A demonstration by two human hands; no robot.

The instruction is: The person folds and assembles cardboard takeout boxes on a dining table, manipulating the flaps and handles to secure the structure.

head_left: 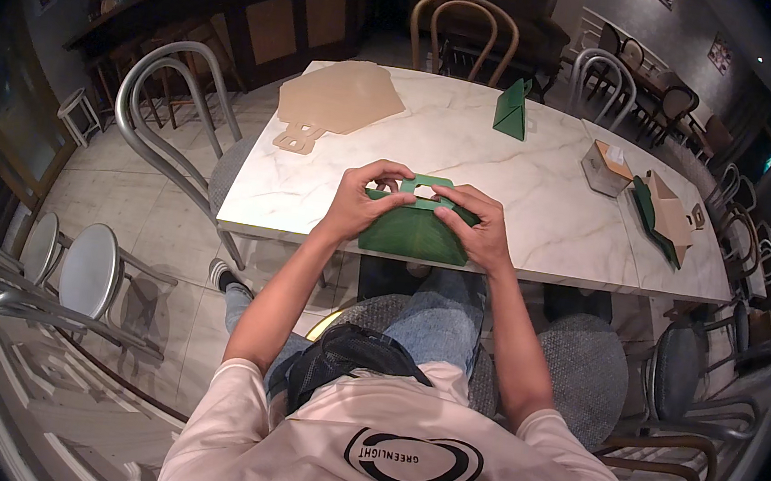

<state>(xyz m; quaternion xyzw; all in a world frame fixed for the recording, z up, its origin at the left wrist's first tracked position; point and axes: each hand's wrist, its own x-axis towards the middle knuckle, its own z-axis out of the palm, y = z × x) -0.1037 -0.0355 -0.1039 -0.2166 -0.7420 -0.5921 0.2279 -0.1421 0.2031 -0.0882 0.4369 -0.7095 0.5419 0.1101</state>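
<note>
A green cardboard carry box [414, 235] with a cut-out handle on top is at the table's near edge, in front of my body. My left hand [363, 199] is closed on the left end of its top, thumb on the near side and fingers behind. My right hand [479, 224] grips the right end the same way, with its fingertips beside the handle slot. Beyond my left hand, flat brown cardboard blanks [344, 97] lie stacked with their handle cut-outs toward me. A second green carton [512, 110] stands folded up at the far side.
The marble-patterned table [452, 144] spans the view. On its right side are a tissue box [607, 168] and green-and-brown cardboard pieces [660, 218]. A metal-backed chair [172, 124] stands at the left end, and a wooden-backed one [464, 33] at the far side. Stools [89, 270] are at lower left.
</note>
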